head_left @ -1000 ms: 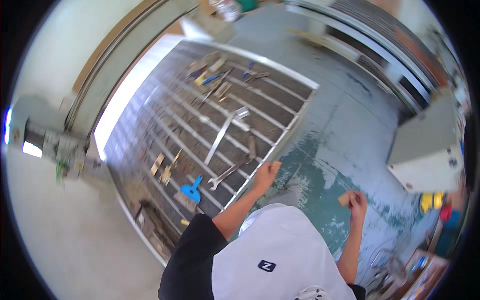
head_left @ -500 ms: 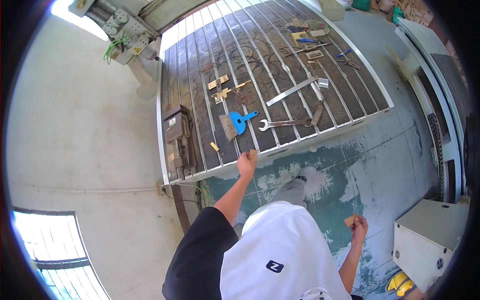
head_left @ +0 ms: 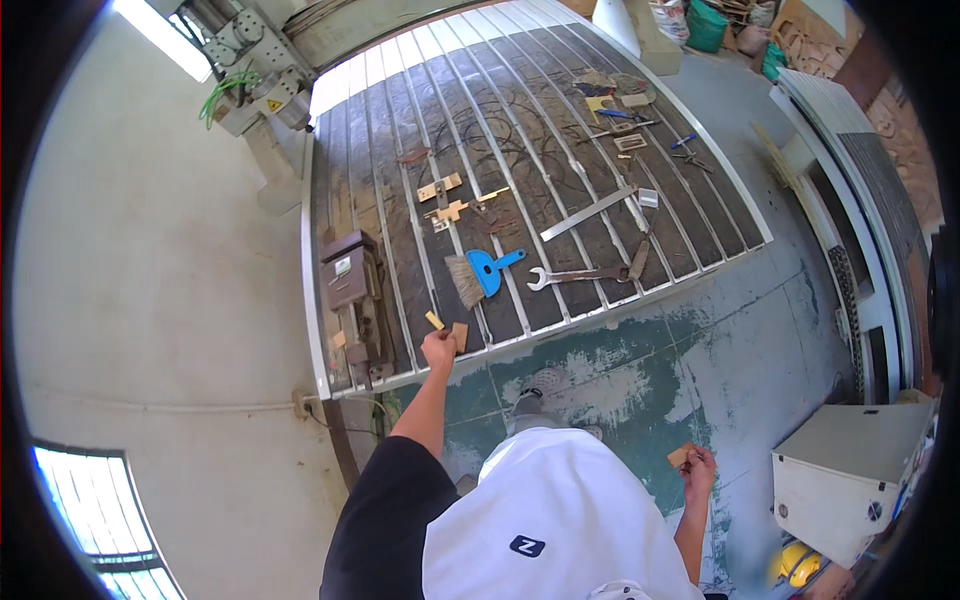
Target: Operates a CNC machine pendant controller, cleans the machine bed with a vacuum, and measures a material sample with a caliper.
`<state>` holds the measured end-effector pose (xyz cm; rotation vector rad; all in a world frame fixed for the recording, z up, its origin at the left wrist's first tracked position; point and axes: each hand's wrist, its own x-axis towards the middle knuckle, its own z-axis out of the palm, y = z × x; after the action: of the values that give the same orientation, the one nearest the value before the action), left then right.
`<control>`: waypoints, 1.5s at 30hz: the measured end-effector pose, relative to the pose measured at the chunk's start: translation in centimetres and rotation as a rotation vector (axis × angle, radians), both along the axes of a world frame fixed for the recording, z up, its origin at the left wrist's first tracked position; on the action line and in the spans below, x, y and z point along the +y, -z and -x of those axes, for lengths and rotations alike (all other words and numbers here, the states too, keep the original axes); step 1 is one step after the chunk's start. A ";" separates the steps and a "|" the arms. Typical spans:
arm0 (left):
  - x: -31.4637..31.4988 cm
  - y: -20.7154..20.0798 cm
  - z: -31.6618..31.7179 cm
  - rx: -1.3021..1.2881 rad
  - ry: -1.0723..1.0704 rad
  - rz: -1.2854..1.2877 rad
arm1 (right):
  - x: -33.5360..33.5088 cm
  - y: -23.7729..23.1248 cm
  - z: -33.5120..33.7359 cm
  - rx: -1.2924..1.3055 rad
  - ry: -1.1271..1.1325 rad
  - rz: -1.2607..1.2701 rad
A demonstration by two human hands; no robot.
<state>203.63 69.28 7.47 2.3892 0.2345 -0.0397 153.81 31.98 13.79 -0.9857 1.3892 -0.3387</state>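
Over the near edge of the slotted machine table [head_left: 560, 300], my left hand [head_left: 437, 349] is closed on a small flat tan wooden piece [head_left: 460, 336]. Just beyond those fingers lies a small yellow block [head_left: 434, 320]. My right hand [head_left: 700, 466], out over the floor to the right, pinches another small tan wooden piece [head_left: 678, 458]. A blue-handled brush [head_left: 484, 272] rests on the table ahead of my left hand, with an open-ended wrench [head_left: 575, 276] to its right. At the table's left side stands a dark metal vise [head_left: 350, 285], with a little wooden bit [head_left: 339, 340] on it.
Brass-coloured plates [head_left: 447, 211], a metal straight bar [head_left: 588, 214] and several small tools lie farther back on the table. A machine head [head_left: 280, 95] hangs at the far left. To my right are a light metal cabinet [head_left: 835, 480] and a yellow helmet [head_left: 798, 565] on the floor.
My left hand has moved left along the table's near edge, carrying its wooden piece close to the yellow block. The right hand still holds its piece. The whole view has shifted slightly.
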 end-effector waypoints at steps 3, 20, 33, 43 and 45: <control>-1.4 -1.7 -0.5 0.102 -0.043 -0.057 | 1.4 -0.7 -3.0 0.020 0.029 0.010; -0.7 -1.6 -4.6 0.136 -0.078 -0.191 | 3.7 -0.9 -24.0 -0.068 -0.355 0.086; -1.9 -8.3 -2.2 0.295 0.233 0.589 | 6.5 7.3 -40.6 -0.044 -0.491 0.346; -18.8 -10.9 3.6 1.063 0.905 0.921 | 1.0 3.6 -20.4 0.140 -0.202 0.541; -24.4 -11.5 6.3 1.118 1.084 0.867 | 1.3 6.3 -12.1 0.326 -0.087 0.595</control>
<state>197.29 44.86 19.02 1.1516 -0.5040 -1.5964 165.95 33.26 7.52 -1.6421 1.5666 -0.5632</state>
